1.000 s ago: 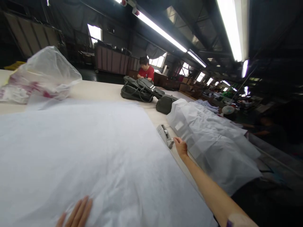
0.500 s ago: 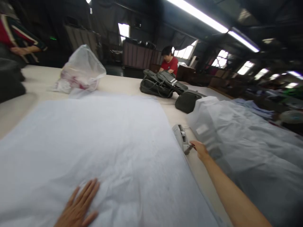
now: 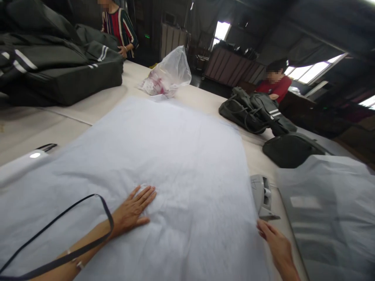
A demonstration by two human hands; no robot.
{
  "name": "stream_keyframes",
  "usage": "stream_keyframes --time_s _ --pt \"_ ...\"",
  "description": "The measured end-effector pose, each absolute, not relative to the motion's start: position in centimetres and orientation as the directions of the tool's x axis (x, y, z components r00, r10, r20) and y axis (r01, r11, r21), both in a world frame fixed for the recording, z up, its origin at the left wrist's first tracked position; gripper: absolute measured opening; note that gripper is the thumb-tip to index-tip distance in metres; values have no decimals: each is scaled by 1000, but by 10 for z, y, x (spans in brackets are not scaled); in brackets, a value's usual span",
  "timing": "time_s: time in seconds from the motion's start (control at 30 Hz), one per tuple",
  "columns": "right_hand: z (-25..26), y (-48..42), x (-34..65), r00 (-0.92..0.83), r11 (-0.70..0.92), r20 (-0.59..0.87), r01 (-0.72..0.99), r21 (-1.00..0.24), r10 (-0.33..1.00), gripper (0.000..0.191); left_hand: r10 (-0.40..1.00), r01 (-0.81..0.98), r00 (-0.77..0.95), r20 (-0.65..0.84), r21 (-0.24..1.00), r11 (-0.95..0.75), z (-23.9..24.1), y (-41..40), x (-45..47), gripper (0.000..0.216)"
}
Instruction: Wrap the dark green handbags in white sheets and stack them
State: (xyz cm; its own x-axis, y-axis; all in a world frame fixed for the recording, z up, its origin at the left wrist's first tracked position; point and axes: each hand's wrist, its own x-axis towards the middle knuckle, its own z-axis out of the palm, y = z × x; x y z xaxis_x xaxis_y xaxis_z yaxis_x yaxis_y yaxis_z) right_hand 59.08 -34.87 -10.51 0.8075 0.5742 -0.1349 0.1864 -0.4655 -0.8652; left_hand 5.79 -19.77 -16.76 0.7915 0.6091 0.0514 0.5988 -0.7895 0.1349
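A large pale bluish-white plastic sheet lies spread over the table, wrinkled near me. My left hand rests flat on it, palm down, fingers stretched out. At the sheet's right edge is my right hand, thumb and fingertips pinched together; whatever is between them is too small to make out. Just beyond those fingertips sits a grey tape dispenser with a dark mark on its side, touching or very near the sheet's edge. A dark strap loops in front of my left forearm.
More translucent plastic lies on the right. Dark bags with white stripes are piled at the left; others lie at the back right. A clear bag stands at the far edge. Two people are across the table.
My view has swung left, showing more dark bags and the strap. My right hand has moved from the dispenser's near end to the sheet's edge. My left hand stays flat on the sheet.
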Motion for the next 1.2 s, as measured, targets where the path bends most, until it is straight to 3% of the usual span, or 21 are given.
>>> stream_keyframes --time_s 0.07,0.17,0.23,0.3,0.43,0.53,0.77,0.9,1.07,1.13,1.2 --pt "-78 -299 521 635 -412 -211 187 -892 744 42 620 608 784 31 157 -778 -165 -198 58 79" --pt "-51 -217 410 172 -344 -312 215 -914 934 35 622 609 782 28 174 -774 -166 -199 59 80" --pt "-49 -174 355 -123 -359 -388 202 -911 914 50 627 611 778 43 178 -771 -170 -199 59 82" --pt "-59 -144 323 -251 -376 -422 210 -902 871 55 634 615 771 67 185 -767 -176 -199 60 84" --pt "-88 -111 309 -105 -412 -491 409 -814 865 26 633 600 768 98 234 -765 -184 -200 62 88" --pt "-103 -95 314 46 -427 -482 543 -723 875 17 644 598 759 95 289 -747 -184 -202 62 88" --pt "-122 -71 322 200 -453 -491 755 -474 848 20 657 604 751 66 334 -724 -177 -204 62 88" --pt "-116 -70 333 240 -445 -495 823 -352 835 33 654 600 749 108 310 -738 -180 -204 62 88" --pt "-96 -79 354 262 -434 -426 817 -379 866 48 650 608 751 115 264 -749 -184 -203 63 87" --pt "-95 -85 354 295 -411 -319 815 -408 901 58 647 609 755 111 250 -753 -185 -202 63 88" --pt "-106 -95 343 240 -281 -150 872 -402 959 60 643 608 758 110 239 -757 -187 -202 63 89"
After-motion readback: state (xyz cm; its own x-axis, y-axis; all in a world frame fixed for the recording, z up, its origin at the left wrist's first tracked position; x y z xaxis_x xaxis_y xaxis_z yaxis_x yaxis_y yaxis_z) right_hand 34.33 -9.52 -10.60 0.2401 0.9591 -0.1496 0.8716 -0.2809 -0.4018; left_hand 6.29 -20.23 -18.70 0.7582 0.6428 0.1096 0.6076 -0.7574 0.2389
